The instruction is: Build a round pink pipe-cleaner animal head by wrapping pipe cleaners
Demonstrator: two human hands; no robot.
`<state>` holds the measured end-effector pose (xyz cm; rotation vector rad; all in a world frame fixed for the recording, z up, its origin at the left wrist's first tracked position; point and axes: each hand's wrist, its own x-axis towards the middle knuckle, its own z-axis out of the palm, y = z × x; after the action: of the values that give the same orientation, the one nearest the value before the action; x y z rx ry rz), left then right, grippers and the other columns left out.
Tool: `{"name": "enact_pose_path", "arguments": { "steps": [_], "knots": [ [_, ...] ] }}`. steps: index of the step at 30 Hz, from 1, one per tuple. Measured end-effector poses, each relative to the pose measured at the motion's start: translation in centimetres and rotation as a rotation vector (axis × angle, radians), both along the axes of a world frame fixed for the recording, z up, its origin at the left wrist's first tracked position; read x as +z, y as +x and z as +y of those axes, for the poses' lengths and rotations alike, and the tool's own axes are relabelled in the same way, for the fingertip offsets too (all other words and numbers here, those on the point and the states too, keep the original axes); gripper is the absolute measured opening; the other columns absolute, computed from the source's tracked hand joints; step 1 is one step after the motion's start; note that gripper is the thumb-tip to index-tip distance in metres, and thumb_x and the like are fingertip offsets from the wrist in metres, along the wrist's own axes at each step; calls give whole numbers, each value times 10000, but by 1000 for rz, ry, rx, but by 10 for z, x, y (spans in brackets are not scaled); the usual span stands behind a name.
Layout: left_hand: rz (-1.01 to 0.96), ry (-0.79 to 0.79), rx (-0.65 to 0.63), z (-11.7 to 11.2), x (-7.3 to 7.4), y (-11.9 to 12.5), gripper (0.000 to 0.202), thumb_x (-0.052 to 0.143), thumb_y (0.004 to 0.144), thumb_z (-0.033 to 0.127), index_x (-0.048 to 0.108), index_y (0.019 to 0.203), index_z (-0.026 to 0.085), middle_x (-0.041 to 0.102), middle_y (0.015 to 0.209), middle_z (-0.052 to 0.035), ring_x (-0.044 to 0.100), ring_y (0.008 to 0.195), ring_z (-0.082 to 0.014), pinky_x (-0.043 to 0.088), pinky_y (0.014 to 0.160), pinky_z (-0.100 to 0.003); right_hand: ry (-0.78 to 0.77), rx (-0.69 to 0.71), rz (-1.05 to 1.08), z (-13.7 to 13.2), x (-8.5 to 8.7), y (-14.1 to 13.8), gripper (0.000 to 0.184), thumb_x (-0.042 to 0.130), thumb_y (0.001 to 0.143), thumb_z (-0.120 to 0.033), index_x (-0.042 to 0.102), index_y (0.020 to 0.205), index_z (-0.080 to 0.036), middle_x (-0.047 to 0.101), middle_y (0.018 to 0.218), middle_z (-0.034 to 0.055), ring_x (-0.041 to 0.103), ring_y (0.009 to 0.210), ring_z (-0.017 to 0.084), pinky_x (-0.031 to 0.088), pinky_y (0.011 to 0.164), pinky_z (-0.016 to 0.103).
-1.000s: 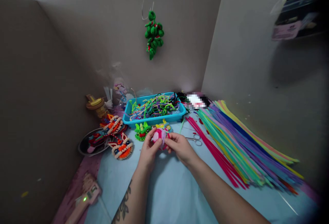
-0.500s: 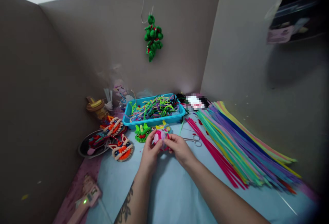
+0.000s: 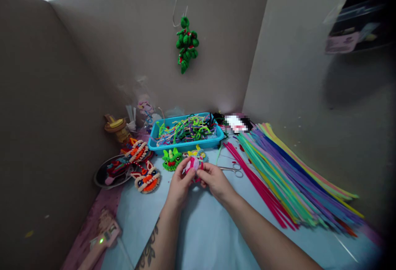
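Between my fingers is a small pink and pale-lilac pipe cleaner piece (image 3: pixel 193 164), held above the light blue table cover. My left hand (image 3: pixel 180 181) grips its left side with thumb and fingers. My right hand (image 3: pixel 213 179) pinches its lower right edge, and the fingers partly hide it. Just behind stand a green fuzzy animal head (image 3: pixel 172 159) and a yellow and blue fuzzy figure (image 3: pixel 198 152), the latter partly covered by the piece. Scissors (image 3: pixel 232 169) lie to the right of my right hand.
A blue tray (image 3: pixel 185 148) of pipe cleaner scraps stands behind. Long bundles of coloured pipe cleaners (image 3: pixel 287 179) lie right. On the left are orange fuzzy heads (image 3: pixel 148 179), a dark bowl (image 3: pixel 102 179) and a pink glue gun (image 3: pixel 105 237). A green ornament (image 3: pixel 187 45) hangs at the back.
The view has shifted slightly. Both hands keep hold of the pink piece, which looks a little turned, with small finger movements around it.
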<state>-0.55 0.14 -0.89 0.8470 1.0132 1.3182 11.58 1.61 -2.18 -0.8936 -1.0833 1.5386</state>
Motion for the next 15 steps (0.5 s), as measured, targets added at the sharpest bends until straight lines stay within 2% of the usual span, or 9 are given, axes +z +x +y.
{"name": "enact_pose_path", "arguments": {
  "steps": [7,11,13,15],
  "knots": [
    [-15,13,16,0,1,1,530,740,688,310,570,1183,228,577,1235,-86,600,962,-181,478,707,-225,9,-2,45,0,2,0,182,641,706,-312,559,647,-160,516,525,-45,415,444,66,312,443,200],
    [-71,32,7,-2,4,-1,692,734,699,283,429,1321,280,554,1240,-84,597,983,-186,482,738,-248,-16,18,86,-1,6,2,218,687,678,-347,580,667,-158,536,538,-39,440,472,75,336,467,205],
    [-121,38,-35,-2,6,-3,785,737,697,263,342,1375,305,580,1195,-74,605,962,-179,478,751,-257,-43,45,104,-2,10,3,251,715,653,-374,593,692,-158,557,564,-33,455,483,78,343,474,207],
    [-180,29,-90,-3,8,-5,802,736,698,264,325,1385,293,600,1161,-75,612,936,-176,473,770,-270,-61,80,124,-4,14,4,292,735,635,-405,592,692,-157,570,580,-27,462,489,78,343,480,209]
  ]
}}
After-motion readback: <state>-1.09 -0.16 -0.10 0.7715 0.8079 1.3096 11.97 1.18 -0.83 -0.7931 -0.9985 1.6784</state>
